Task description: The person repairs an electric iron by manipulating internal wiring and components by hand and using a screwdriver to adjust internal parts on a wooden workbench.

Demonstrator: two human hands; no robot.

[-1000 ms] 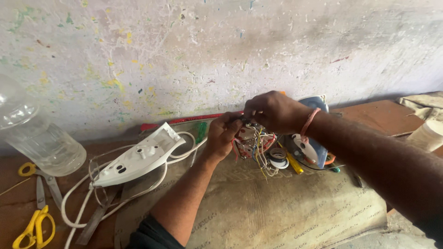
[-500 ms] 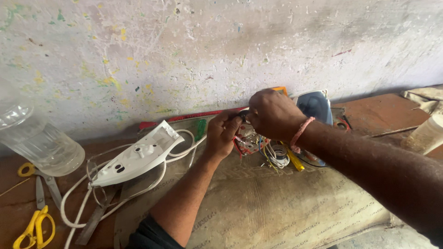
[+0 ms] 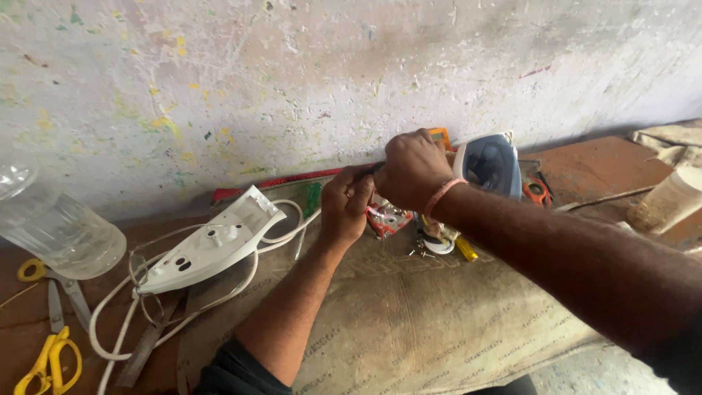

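My left hand (image 3: 349, 205) and my right hand (image 3: 411, 170) meet close together over a small part with red and white wires (image 3: 386, 218), near the wall. The left hand's fingers pinch something small that the right hand hides. My right hand is closed around a thin dark tool pointing left toward the left fingers. A blue and white iron body (image 3: 491, 164) stands just right of my right hand. A white iron cover (image 3: 212, 247) lies left of my left forearm, with its white cord (image 3: 117, 323) looped around it.
A clear plastic jar (image 3: 55, 227) stands at far left. Yellow-handled scissors (image 3: 45, 362) and flat metal tools (image 3: 146, 344) lie at lower left. A yellow screwdriver (image 3: 465, 249) and small screws lie under my right wrist. A pale bottle (image 3: 667, 200) stands at far right. Sackcloth (image 3: 431, 322) covers the bench.
Both hands stay together at the wired part. The view has shifted, so the hands and the blue iron body sit slightly higher and more to the right.
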